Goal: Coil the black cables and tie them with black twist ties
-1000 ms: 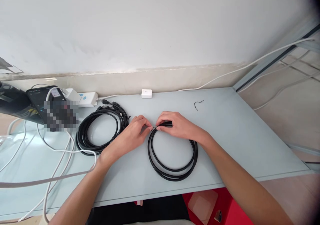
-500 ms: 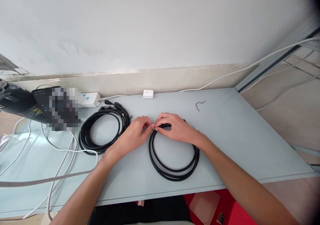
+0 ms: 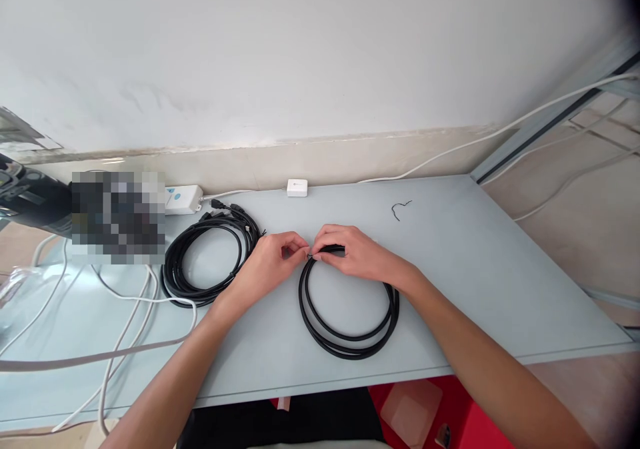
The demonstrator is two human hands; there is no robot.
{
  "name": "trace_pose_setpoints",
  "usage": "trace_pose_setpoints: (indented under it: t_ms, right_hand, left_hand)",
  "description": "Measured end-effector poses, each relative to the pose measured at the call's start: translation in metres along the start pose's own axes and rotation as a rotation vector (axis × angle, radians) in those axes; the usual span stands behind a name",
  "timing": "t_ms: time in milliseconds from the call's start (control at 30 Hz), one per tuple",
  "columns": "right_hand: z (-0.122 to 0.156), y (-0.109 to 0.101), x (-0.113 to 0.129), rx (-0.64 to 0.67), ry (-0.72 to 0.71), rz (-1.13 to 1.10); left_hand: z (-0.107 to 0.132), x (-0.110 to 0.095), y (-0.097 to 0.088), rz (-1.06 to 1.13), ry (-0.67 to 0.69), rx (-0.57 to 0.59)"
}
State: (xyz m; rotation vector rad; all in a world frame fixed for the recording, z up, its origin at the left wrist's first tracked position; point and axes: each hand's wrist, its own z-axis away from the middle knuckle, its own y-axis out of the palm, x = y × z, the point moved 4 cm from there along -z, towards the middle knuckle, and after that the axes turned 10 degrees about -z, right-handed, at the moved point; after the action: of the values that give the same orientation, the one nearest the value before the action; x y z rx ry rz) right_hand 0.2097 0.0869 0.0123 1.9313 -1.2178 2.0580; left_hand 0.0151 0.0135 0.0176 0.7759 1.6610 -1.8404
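A coil of black cable (image 3: 327, 344) lies on the table in front of me. My left hand (image 3: 283, 254) is closed in a pinch at the coil's upper left. Its fingertips meet those of my right hand (image 3: 345, 249), which reaches over the top of the coil and is pinched as well. A small dark piece of a twist tie (image 3: 310, 256) shows between the fingertips, by the cable. The right hand hides part of the coil's top. Beyond it lies a loose black twist tie (image 3: 399, 210).
Left of my left hand sits a larger bundle of black cables (image 3: 173, 269) with plugs. A white power strip (image 3: 183, 199) and a small white box (image 3: 297, 188) stand by the wall. White cords (image 3: 135, 316) cross the left side, near a dark cylinder (image 3: 35, 192) and a blurred patch.
Both hands stay at the same spot on the coil, with only slight finger movement. A bit more of the dark tie shows between the fingertips. The view has shifted slightly.
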Motion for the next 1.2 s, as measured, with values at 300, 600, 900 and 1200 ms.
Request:
trace_pose_setpoints:
  t_ms: [300, 600, 900, 1200]
  right_hand:
    - [0.0003, -0.0006, 0.0022, 0.021, -0.020, 0.043]
    - [0.0002, -0.0002, 0.0042, 0.020, -0.016, 0.058]
    - [0.0000, 0.0001, 0.0034, 0.003, -0.020, 0.064]
    - [0.0003, -0.0003, 0.0004, 0.000, 0.000, 0.051]
  left_hand:
    - [0.0013, 0.0016, -0.0063, -0.029, 0.005, 0.099]
    - [0.0011, 0.0004, -0.0045, -0.121, 0.058, 0.049]
    - [0.0037, -0.0050, -0.0051, -0.085, 0.028, 0.045]
    - [0.0025, -0.0017, -0.0049, -0.017, 0.049, 0.088]
